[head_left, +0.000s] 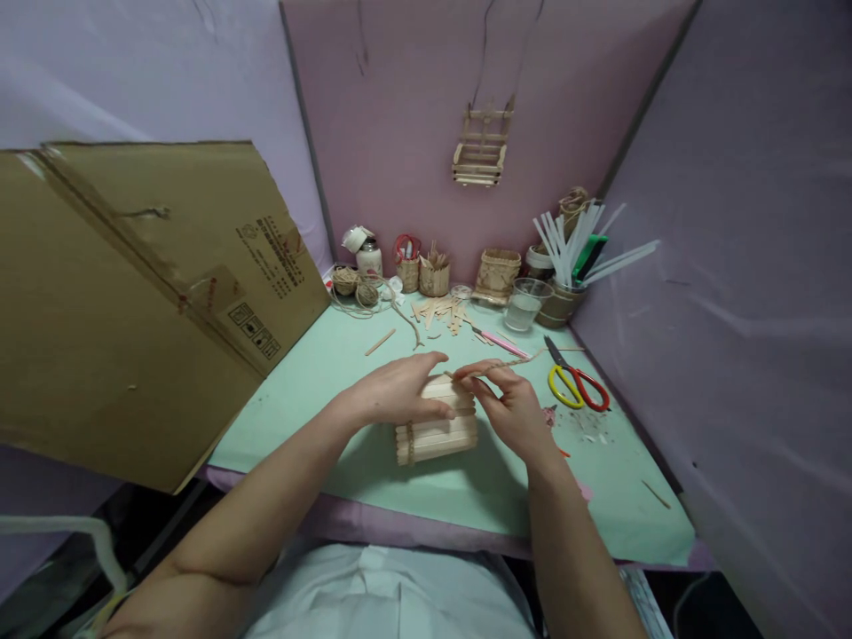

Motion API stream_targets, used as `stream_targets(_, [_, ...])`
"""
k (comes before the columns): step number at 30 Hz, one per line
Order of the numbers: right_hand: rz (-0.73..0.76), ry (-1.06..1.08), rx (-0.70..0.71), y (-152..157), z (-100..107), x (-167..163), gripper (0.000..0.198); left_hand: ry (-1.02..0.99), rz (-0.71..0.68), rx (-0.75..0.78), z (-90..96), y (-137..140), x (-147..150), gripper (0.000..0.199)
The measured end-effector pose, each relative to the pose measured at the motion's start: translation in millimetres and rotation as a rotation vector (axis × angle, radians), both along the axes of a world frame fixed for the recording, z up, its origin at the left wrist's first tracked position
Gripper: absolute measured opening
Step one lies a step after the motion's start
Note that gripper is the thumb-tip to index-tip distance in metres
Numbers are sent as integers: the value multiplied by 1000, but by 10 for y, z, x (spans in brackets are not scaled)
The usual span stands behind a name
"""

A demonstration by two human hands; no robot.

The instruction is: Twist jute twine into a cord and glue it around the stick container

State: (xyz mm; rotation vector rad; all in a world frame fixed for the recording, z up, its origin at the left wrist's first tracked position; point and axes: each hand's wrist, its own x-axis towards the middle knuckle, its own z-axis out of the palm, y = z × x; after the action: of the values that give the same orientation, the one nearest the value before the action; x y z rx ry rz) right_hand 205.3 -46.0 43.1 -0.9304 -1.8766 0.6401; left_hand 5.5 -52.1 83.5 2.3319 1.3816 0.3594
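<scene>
A small craft-stick container (436, 439) lies on its side near the front of the mint-green table, a band of twine round its left end. My left hand (403, 390) is laid over its top, thumb along the near sticks and fingers over the far side, gripping it. At its upper right edge my right hand (506, 399) pinches a length of jute twine (516, 360) between thumb and forefinger. The twine runs off to the right past my knuckles. My left fingertips are partly hidden behind the container.
Scissors (573, 382) and a pink craft knife (502, 343) lie to the right and behind. Loose stick pieces (443, 311), twine balls (356, 286), a cup of liquid (524, 306) and a pot of glue sticks (563, 297) stand farther back. A cardboard sheet (146, 328) leans at left.
</scene>
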Motion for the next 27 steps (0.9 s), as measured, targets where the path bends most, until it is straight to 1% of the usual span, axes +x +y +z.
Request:
stream_targets(2, [-22,-10,55,-22,-9,16,15,48,-21,-74,8,17,6,71])
stream_targets(3, [-32,-9,88,-36,-14,25,14,63,-30,-88,11,20,15,68])
stream_targets(8, [-58,-4,221,-137,-55,83,11,86,-8,-72,-4,27,45,71])
stream_targets(15, [-22,-39,360,-244,-165,173,26,60,22,-87,-30,43,39,73])
stream_targets(21, [-42,-85,428,-305,-253,204,32,36,17,-99,-58,71,29,72])
stream_targets(27, [-72,-122,466,-370,-279,188,34,29,17,-104,-62,85,19,72])
